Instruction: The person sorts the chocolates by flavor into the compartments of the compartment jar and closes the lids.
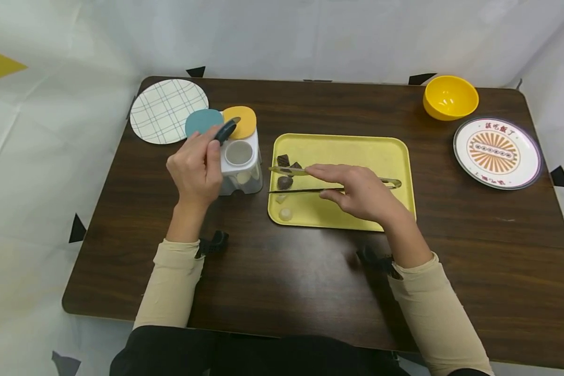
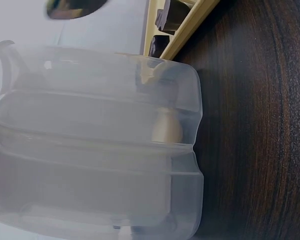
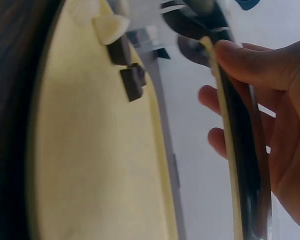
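In the head view, my left hand [image 1: 195, 169] is over the left side of the clear plastic container [image 1: 250, 180]. Its thumb and fingers pinch a dark blue-green lid [image 1: 225, 131], tilted up beside a round opening. A teal lid [image 1: 202, 121] and a yellow lid [image 1: 245, 121] cover other compartments. A pale piece [image 2: 167, 126] shows through the container wall. My right hand [image 1: 359, 192] holds metal tongs [image 1: 221, 172] across the yellow tray [image 1: 343, 149], their arms spread apart. Dark chocolate-like pieces [image 1: 285, 182] and pale pieces [image 1: 285, 214] lie at the tray's left end.
At the back left, a white checked plate [image 1: 162, 107] lies partly behind the container. Over at the back right stands a yellow bowl [image 1: 451, 99], with a white patterned plate [image 1: 517, 169] in front of it. The brown table [image 1: 282, 292] extends to the near edge.
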`<action>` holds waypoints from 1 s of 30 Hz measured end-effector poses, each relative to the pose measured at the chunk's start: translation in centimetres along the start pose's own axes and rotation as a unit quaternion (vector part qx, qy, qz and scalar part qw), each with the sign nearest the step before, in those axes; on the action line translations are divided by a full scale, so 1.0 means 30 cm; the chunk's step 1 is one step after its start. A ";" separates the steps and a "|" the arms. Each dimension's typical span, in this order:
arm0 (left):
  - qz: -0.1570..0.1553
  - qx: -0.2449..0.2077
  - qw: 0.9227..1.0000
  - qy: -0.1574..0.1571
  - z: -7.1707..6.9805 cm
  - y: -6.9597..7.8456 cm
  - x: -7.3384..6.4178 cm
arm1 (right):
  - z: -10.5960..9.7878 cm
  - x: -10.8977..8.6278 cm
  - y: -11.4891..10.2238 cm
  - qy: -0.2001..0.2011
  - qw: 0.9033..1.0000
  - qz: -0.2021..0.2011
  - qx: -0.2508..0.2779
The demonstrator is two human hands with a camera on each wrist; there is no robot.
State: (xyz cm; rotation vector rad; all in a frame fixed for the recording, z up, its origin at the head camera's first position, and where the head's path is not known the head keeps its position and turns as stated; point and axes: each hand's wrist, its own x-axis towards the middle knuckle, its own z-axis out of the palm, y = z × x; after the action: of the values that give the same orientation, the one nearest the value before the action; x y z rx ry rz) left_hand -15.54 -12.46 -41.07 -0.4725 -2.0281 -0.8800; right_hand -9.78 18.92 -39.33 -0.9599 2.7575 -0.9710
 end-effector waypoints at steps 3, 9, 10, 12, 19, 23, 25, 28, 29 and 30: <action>0.000 0.000 1.000 0.002 0.002 0.000 -0.002 | 0.021 -0.011 0.015 -0.024 1.000 0.010 -0.005; 0.002 0.000 1.000 0.003 0.005 0.000 -0.005 | 0.056 -0.015 0.036 -0.045 0.999 0.020 -0.009; 0.002 0.001 1.000 0.003 0.005 0.000 -0.004 | 0.059 -0.015 0.038 -0.046 0.999 0.020 -0.010; 0.002 0.001 1.000 0.004 0.004 -0.001 -0.003 | 0.062 -0.015 0.042 -0.046 0.999 0.021 -0.010; 0.002 0.005 1.000 0.005 0.002 -0.005 -0.002 | 0.072 -0.010 0.053 -0.040 0.999 0.013 -0.023; 0.001 0.005 1.000 0.004 0.001 -0.005 -0.004 | 0.078 -0.005 0.053 -0.037 0.999 0.006 -0.024; 0.001 0.006 1.000 0.000 0.002 -0.004 -0.003 | 0.080 -0.004 0.052 -0.036 0.999 0.005 -0.025; 0.001 0.010 1.000 -0.001 0.002 -0.003 -0.003 | 0.080 0.000 0.053 -0.035 0.999 0.004 -0.031; 0.001 0.010 1.000 -0.001 0.001 -0.003 -0.002 | 0.080 0.001 0.053 -0.034 0.999 0.002 -0.033; 0.000 0.010 1.000 0.000 0.001 -0.003 -0.002 | 0.079 0.003 0.053 -0.033 0.999 0.000 -0.035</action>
State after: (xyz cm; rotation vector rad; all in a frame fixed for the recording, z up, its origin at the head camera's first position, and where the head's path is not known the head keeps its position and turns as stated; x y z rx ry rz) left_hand -15.57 -12.50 -41.16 -0.4617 -2.0359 -0.8579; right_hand -10.12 18.54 -42.15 -0.9826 2.7542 -0.8314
